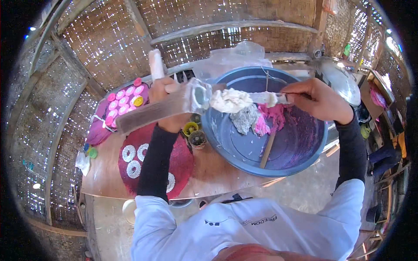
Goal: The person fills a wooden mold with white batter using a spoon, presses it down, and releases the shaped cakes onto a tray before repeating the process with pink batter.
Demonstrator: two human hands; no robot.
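My left hand (167,89) is closed around a wooden press-like tool (152,114), a flat bar with a short open tube at its right end. A pale, paste-coated cylinder (156,64) rises beside the same hand; whether it belongs to the tool I cannot tell. Between thumb and fingers, my right hand (315,99) grips a flat spatula (261,98) whose left part is loaded with white sticky dough (230,101), close to the tube's opening. Below hangs a blue basin (244,163) rim, with grey dough (244,119) and pink dough (274,115) inside.
A wooden stick (267,152) leans in the basin. White dough rings (133,169) lie on a round red mat (152,169). Left of it are pink discs (124,101); small cups (197,139) stand by the basin. A metal lid (342,82) sits back right, against woven walls.
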